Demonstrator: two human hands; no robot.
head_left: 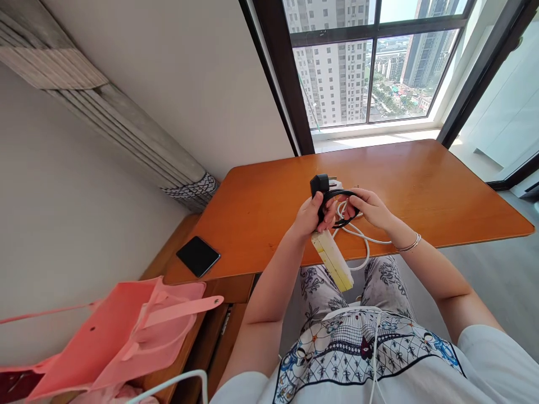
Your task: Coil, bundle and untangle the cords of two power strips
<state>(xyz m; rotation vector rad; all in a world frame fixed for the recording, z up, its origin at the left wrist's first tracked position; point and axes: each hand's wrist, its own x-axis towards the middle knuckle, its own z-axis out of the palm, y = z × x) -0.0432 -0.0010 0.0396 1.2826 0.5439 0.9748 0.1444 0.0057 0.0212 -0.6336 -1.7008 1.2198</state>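
My left hand [310, 214] is closed round a coiled black power cord [346, 192]. The cord's black plug [320, 183] sticks up above the thumb, metal prongs pointing right. Fingers of my right hand [373, 209] pinch the right side of the black loop. Just below my left hand is a yellowed white block [332, 261], which looks like a power strip, tilted over the table's front edge; whether that hand also grips it is hidden. A white cable [365, 240] curls under both hands and hangs past the edge. Something white shows behind the plug, partly covered.
The hands work over the front edge of a brown wooden table [261, 207]. A dark phone or tablet [197, 256] lies at its left corner. A pink bag [138, 331] rests at lower left beside wooden furniture. Behind the table is a window [370, 73]; a curtain [138, 134] hangs left.
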